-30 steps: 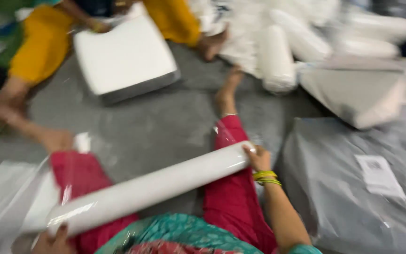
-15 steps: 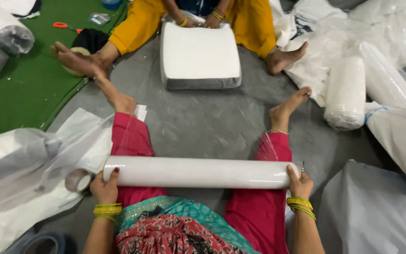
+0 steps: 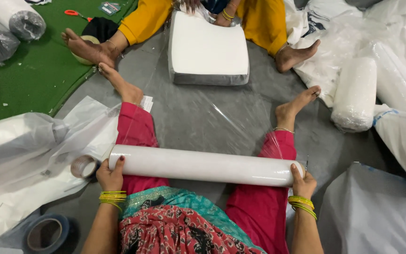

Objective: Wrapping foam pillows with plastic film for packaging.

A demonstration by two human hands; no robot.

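A long white roll of clear plastic film (image 3: 205, 165) lies across my lap, over my pink trouser legs. My left hand (image 3: 110, 175) grips its left end and my right hand (image 3: 301, 181) grips its right end. A sheet of clear film (image 3: 203, 108) stretches from the roll over the grey floor to a white square cushion (image 3: 208, 49) ahead. A person in yellow trousers sits behind the cushion, with a hand (image 3: 222, 18) on its far edge.
A tape roll (image 3: 83, 166) lies beside my left hand and a larger one (image 3: 45, 234) at bottom left. Wrapped white rolls (image 3: 355, 94) and plastic bags crowd the right. White bags (image 3: 24, 155) sit at left. Scissors (image 3: 76, 14) lie on the green mat.
The roll went from tilted to level across my lap, with both hands now on its ends. The view swung left and settled, and the film now stretches to the cushion.
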